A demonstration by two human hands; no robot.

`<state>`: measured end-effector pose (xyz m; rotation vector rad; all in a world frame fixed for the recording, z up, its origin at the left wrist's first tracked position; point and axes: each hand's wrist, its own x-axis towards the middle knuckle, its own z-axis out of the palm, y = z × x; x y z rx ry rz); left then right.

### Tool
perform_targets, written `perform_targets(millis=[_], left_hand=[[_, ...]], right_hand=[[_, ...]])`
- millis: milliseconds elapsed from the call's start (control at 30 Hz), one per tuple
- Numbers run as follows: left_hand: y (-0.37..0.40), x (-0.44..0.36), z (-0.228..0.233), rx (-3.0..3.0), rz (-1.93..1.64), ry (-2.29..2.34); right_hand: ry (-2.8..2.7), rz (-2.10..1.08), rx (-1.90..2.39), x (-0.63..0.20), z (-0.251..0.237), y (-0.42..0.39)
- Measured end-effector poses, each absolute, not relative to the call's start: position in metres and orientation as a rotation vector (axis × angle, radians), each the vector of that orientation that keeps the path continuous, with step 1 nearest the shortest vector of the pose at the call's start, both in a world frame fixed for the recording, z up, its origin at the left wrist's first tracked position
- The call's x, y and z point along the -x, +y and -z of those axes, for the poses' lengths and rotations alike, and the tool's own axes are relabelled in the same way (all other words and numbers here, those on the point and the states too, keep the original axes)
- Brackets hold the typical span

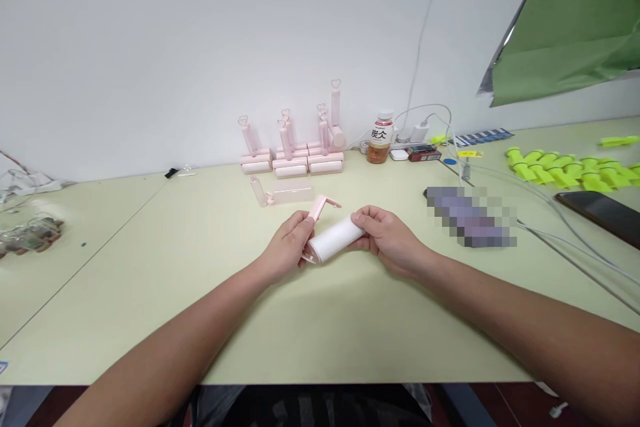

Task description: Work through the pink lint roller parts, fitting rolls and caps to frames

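Observation:
My left hand (pixel 290 241) is closed around the pink handle (pixel 319 207) of a lint roller, whose thin arm bends off to the right. A white sticky-paper roll (pixel 340 239) lies slantwise between my two hands, just above the table. Its left end, with a clear and pinkish rim, is by my left fingers. My right hand (pixel 384 240) grips the right end, thumb on top and fingers underneath. Beyond my hands a clear pinkish cover (pixel 293 192) and a small pink handle piece (pixel 259 191) lie on the table.
Several pink lint rollers (pixel 291 165) stand by the wall. Right of them are a supplement bottle (pixel 381 138), a white case (pixel 399 155) and cables. Farther right lie yellow-green plastic parts (pixel 570 170), a blurred-out object (pixel 467 217) and a dark phone (pixel 603 213).

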<state>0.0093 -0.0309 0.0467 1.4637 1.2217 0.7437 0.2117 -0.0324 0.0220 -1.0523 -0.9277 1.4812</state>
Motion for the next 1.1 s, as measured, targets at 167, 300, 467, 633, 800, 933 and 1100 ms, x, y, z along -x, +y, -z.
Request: perform_targets(millis=[167, 300, 467, 633, 800, 933, 1100], left_hand=[[-0.03, -0.01, -0.042, -1.451, -0.772, 1.149], [-0.032, -0.014, -0.039, -1.425, -0.786, 1.17], [-0.039, -0.023, -0.031, -1.448, -0.851, 1.167], [-0.046, -0.027, -0.024, -1.622, -0.956, 1.056], [-0.049, -0.024, -0.022, -1.881, -1.089, 0.911], [-0.051, -0.021, -0.021, -2.08, -1.136, 0.876], [-0.045, -0.016, -0.023, -2.299, -1.193, 0.846]], right_hand=[[-0.979, -1.442, 1.063, -0.21, -0.022, -0.034], [-0.977, -1.443, 1.063, -0.209, -0.024, -0.036], [-0.957, -1.448, 1.034, -0.207, -0.027, -0.039], [-0.907, -1.508, 0.901, -0.205, -0.032, -0.043], [-0.89, -1.837, 0.672, -0.203, -0.034, -0.053], [-0.936, -2.162, 0.502, -0.202, -0.036, -0.06], [-1.052, -2.104, 0.579, -0.203, -0.034, -0.058]])
